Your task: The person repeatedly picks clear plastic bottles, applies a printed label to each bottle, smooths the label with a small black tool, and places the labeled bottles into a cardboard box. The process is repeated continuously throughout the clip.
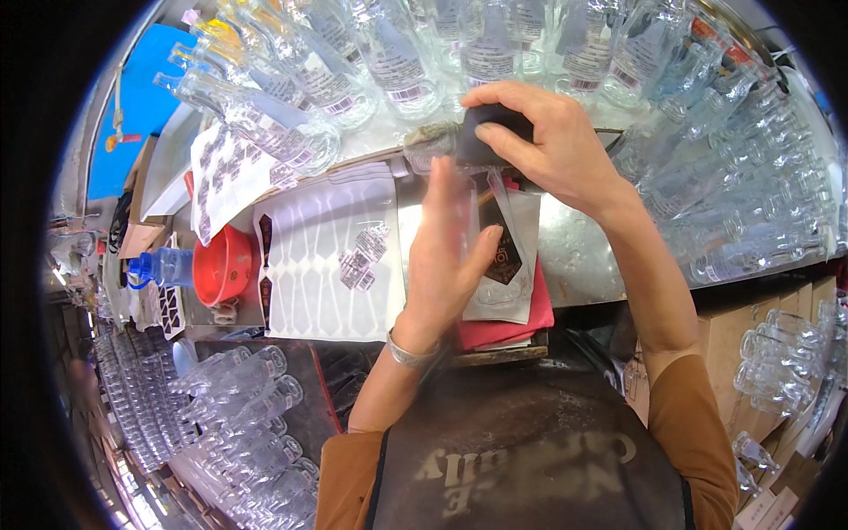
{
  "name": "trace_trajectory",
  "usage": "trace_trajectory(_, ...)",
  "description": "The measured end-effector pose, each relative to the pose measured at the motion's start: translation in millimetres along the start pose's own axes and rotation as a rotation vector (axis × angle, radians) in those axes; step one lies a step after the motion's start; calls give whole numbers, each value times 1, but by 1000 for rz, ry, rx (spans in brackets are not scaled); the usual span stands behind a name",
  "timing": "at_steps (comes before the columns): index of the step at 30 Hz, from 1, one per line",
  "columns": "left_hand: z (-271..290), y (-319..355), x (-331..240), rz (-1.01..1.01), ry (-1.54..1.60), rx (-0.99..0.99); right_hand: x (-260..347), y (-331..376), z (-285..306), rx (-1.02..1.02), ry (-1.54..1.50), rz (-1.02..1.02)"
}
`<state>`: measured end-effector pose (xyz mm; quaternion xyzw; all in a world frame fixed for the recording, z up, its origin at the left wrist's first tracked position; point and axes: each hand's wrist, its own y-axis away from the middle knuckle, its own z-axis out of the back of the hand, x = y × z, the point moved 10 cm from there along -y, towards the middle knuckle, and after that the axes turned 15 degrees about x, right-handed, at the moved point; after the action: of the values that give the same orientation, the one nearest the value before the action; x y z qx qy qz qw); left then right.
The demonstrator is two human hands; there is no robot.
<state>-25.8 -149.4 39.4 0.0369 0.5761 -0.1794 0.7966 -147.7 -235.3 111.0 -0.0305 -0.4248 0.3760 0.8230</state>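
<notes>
My right hand [565, 146] is closed on a dark block, perhaps a sponge [502, 119], thumb on one side and fingers on the other, at the edge of the bottle shelf. Lower and to the left, my left hand [437, 256] has its fingers stretched out and its thumb apart; the fingertips are smeared by motion. Right beside that thumb lies a black diamond-shaped label [503, 256] with gold print, on or under something clear whose shape I cannot make out. A greyish, glassy lump [431, 146] sits just beyond the left fingertips.
Clear glass bottles [397, 66] with printed back labels crowd the far side and the right. A white label sheet [331, 265] lies to the left, beside a red bowl [223, 265] and a blue bottle [163, 267]. More glass bottles [256, 415] stand low at the left.
</notes>
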Motion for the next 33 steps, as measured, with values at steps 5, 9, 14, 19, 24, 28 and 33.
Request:
trace_trajectory(5,6,5,8,20,127,-66,-1,4,19,-148,-233,-29)
trace_trajectory(9,15,-9,36,365,331,-76,-34,35,9,-69,-549,-264)
trace_trajectory(14,6,-28,68,368,299,-74,-5,52,-28,104,-97,-187)
trace_trajectory(19,2,-28,63,307,324,-115,14,54,-33,203,264,-152)
trace_trajectory(24,1,-28,59,295,294,-110,18,55,-34,293,436,-170)
trace_trajectory(28,-7,-34,56,296,518,-39,12,57,-34,202,307,-108)
trace_trajectory(33,-5,-33,55,392,451,-26,8,61,-36,262,282,-183)
